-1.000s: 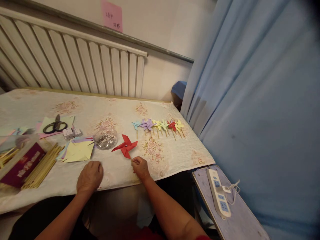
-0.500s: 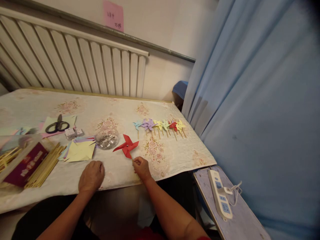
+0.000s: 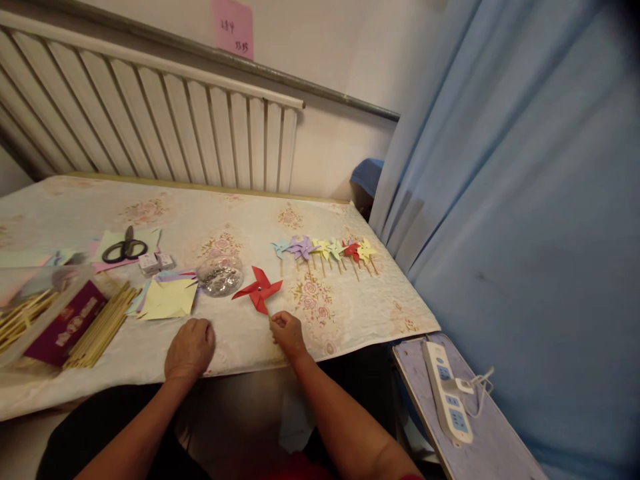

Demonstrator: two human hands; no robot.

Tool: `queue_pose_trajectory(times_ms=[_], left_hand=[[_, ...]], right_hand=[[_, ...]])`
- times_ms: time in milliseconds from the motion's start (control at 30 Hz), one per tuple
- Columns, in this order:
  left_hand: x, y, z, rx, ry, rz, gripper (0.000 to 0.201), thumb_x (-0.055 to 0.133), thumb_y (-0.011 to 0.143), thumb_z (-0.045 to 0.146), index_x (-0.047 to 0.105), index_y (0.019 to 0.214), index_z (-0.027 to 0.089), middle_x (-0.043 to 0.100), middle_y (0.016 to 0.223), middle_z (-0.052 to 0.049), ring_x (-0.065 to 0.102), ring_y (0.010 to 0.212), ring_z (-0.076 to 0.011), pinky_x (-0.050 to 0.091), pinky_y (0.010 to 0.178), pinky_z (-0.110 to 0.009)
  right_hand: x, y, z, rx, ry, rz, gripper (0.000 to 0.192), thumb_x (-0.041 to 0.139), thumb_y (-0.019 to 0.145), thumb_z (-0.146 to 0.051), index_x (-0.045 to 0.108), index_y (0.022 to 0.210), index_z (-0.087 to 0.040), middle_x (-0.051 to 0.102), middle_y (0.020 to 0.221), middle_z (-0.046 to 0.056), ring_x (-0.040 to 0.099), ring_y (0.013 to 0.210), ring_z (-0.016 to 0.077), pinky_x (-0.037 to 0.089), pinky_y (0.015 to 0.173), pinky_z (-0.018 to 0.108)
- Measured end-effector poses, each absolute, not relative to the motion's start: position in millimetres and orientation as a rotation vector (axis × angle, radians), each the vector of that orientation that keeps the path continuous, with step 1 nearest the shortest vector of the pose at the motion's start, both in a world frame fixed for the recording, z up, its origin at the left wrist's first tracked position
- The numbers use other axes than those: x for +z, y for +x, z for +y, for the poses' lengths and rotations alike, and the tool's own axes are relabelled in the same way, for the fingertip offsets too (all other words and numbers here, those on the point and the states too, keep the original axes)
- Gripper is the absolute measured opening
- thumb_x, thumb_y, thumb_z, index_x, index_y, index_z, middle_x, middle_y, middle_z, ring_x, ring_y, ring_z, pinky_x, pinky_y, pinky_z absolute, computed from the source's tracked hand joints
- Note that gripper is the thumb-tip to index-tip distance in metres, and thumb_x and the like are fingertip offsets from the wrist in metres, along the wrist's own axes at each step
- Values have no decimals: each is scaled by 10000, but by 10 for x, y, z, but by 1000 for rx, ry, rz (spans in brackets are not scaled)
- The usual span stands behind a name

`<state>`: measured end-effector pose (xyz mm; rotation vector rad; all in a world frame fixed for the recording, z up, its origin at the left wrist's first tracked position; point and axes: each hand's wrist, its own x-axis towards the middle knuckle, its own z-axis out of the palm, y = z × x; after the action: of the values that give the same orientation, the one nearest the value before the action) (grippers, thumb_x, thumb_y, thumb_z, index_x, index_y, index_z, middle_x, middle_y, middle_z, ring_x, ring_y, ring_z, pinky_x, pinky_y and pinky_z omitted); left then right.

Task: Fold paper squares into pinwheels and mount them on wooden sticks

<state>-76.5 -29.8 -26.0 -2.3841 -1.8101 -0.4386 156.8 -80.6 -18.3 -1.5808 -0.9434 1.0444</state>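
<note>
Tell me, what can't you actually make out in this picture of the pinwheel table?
All in the head view:
- Red pinwheel: its stick vanishes into the right hand.
- Left hand: knuckles up, so its palm side is hidden.
- Pink note: cut by the top edge, writing too small.
- Clear dish: contents are only a blurred glitter.
- Stick bundle: partly covered by the maroon packet.

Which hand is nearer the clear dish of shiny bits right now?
Left. The left hand rests on the cloth just below the clear dish, apart from it. The right hand is farther right, pinching the red pinwheel by its stick.
</note>
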Motion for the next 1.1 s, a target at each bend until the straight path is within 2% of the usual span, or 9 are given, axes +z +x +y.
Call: queue_pose_trajectory(times_ms=[500,667,900,1100], left_hand=[[-286,-779,-308,-457,-2357,-1755,276,352,953,260,584,826,182,588,861,-102,553,858,-246,394,775,-359],[-280,-779,-306,-431,-2358,-1778,277,353,954,263,586,829,183,593,868,-105,561,892,-250,401,799,-355],[-288,-780,-298,-432,-2371,-1800,265,363,951,264,582,822,190,591,869,-102,567,895,-247,400,799,-350],[-305,-792,-288,-447,-2373,-1784,273,351,954,266,582,831,187,590,870,-103,564,887,-246,397,793,-353]], right_hand=[[-116,1563,-691,1040,-1730,-815,100,543,699,-145,620,758,-172,530,584,-64,485,424,81,453,398,179],[-118,1774,-674,868,-1953,-939,170,509,711,-121,657,782,-165,585,587,-37,520,425,94,406,400,173],[-63,2147,-739,654,-2150,-1174,189,525,704,-70,663,628,-174,646,577,22,571,542,129,366,515,196],[16,2194,-803,543,-2212,-1272,190,539,773,-91,701,701,-161,722,754,76,619,710,165,374,624,229]])
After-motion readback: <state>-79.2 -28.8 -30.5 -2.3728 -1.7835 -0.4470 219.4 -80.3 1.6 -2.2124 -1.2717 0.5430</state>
